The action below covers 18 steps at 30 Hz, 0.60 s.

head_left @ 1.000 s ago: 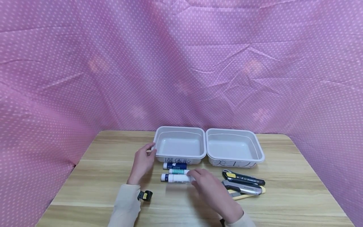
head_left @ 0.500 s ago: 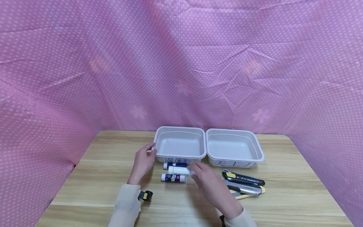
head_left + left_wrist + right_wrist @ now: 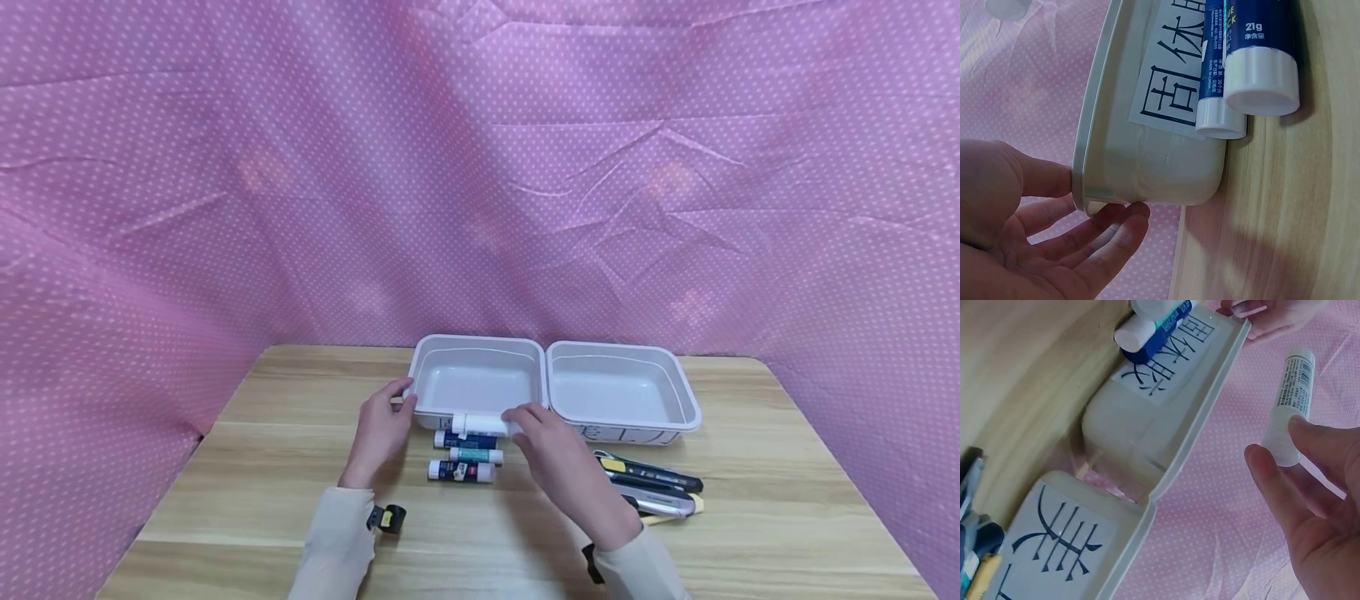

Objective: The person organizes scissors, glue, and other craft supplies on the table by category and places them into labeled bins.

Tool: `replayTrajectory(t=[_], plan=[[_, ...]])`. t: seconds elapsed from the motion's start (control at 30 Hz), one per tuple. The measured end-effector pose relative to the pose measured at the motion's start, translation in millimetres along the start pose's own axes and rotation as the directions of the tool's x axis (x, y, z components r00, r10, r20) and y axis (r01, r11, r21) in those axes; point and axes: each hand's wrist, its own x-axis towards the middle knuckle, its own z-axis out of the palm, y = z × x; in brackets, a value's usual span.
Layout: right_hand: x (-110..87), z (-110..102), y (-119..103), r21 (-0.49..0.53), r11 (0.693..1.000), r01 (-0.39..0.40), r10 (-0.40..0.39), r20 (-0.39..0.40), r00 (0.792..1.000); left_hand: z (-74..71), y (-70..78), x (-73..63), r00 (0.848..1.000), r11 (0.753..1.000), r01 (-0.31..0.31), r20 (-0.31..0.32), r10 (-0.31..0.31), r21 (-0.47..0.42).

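Pink dotted cloth [image 3: 480, 208] hangs behind a wood-grain tabletop [image 3: 247, 500]. Near its far edge, left box [image 3: 478, 387] and right box [image 3: 617, 400] sit side by side, rims touching, each with a paper label [image 3: 1175, 81] on the front, presumably so it reads from the near side. Left hand [image 3: 382, 429]: thumb and fingers clamped on the left box's rim at its left end, probably to stop sliding. Right hand [image 3: 547, 442]: fingers pinching a white glue stick [image 3: 478, 425] by one end, off the tabletop at the left box's front rim. Can't tell if it touches. End grip likely keeps the rest free. Lying crosswise in front: blue glue stick [image 3: 467, 440], green-and-white glue stick [image 3: 476, 456], navy glue stick [image 3: 461, 472] nearest. Roughly parallel, likely for easy reach. Cutters [image 3: 652, 475] bunched before the right box, partly hidden by the right forearm [image 3: 600, 517].
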Motion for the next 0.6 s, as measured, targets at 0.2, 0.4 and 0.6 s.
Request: replayTrajectory(t=[0.2, 0.4, 0.6], plan=[[9.3, -4, 2, 0.012, 1.0, 0.005, -0.004, -0.025, 1.0, 0.3, 1.3, -0.2, 1.0, 1.0, 0.003, 0.002, -0.003, -0.008], [15.4, -3, 5, 0.02, 1.0, -0.008, 0.009, -0.04, 0.999, 0.4, 0.6, -0.1, 1.0, 1.0, 0.001, 0.005, -0.001, -0.015], [20.8, 3, 9, 0.045, 0.998, -0.053, 0.054, -0.026, 0.998, 0.1, -0.6, -0.3, 1.0, 1.0, 0.014, 0.009, -0.014, -0.013]])
